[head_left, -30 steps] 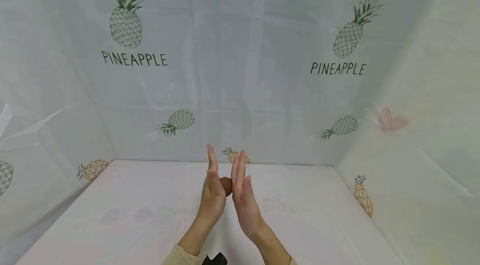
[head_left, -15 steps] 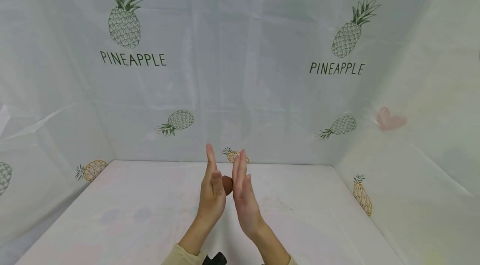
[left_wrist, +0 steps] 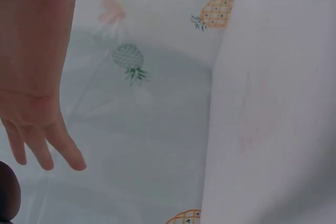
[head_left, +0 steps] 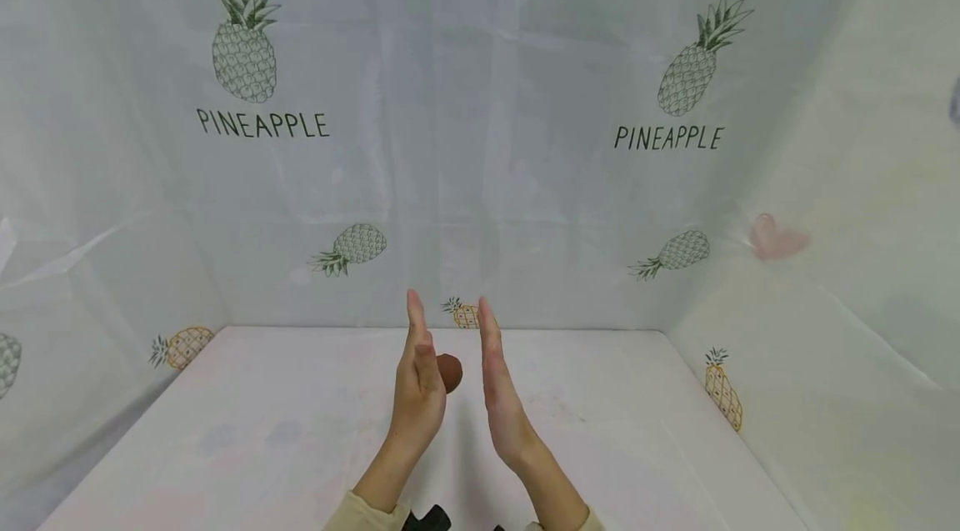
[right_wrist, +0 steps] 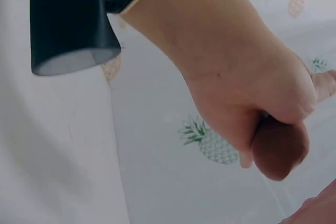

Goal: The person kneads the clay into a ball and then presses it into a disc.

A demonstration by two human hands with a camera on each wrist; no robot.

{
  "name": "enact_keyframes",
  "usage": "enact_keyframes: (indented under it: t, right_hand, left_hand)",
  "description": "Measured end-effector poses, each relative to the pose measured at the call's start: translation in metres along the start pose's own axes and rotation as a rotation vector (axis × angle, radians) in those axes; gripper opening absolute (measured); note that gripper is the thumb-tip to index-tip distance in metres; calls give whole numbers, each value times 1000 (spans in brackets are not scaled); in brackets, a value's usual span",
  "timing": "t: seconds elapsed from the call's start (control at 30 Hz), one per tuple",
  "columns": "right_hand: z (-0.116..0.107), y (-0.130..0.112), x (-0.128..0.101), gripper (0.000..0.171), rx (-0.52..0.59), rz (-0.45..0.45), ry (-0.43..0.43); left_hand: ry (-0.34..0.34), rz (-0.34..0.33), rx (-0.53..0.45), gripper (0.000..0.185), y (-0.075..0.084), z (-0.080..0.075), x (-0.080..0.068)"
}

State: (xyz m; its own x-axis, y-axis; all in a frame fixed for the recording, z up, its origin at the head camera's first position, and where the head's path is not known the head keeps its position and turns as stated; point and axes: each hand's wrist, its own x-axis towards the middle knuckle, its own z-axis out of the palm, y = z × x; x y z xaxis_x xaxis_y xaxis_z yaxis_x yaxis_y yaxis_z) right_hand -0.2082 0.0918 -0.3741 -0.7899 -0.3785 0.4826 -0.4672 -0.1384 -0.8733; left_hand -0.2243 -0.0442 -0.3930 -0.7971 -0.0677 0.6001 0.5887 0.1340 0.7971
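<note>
Both hands stand upright over the white table (head_left: pixel 262 431), palms facing each other. A small brown ball (head_left: pixel 450 371) sits against the palm of my left hand (head_left: pixel 418 381), beside its thumb, while the fingers stay straight. My right hand (head_left: pixel 498 381) is flat and straight-fingered, a short gap to the right of the ball and not touching it. The right wrist view shows the left hand (right_wrist: pixel 226 72) from the side with the brown ball (right_wrist: pixel 278 148) under its palm. In the left wrist view the right hand (left_wrist: pixel 31 77) hangs with relaxed fingers, the ball's edge (left_wrist: pixel 8 192) at the corner.
White sheets printed with pineapples (head_left: pixel 243 39) wall the table at the back and both sides. A pink heart shape (head_left: pixel 776 237) shows on the right wall. A black wrist-worn camera (right_wrist: pixel 79 19) sits on the left forearm.
The right palm, which pressed the ball against the left palm, has drawn away to the right. The ball stays at the left palm.
</note>
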Motion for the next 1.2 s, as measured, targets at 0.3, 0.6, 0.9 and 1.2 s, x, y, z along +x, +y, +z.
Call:
enact_keyframes:
  t: [0.3,0.6,0.9,1.2]
  right_hand:
    - [-23,3,-6,56,-25,42,1]
    - [-50,6,-13,55,-111,73,27]
    - [-63,13,-19,62,-210,149,23]
    - [-78,17,-30,66,-445,158,22]
  left_hand:
    - [11,35,42,60,-3,-14,5]
    - [-68,3,161,62,-19,-35,6]
    - [-160,-11,236,64,-32,-50,4]
    - [-262,-5,362,65,-41,-72,7]
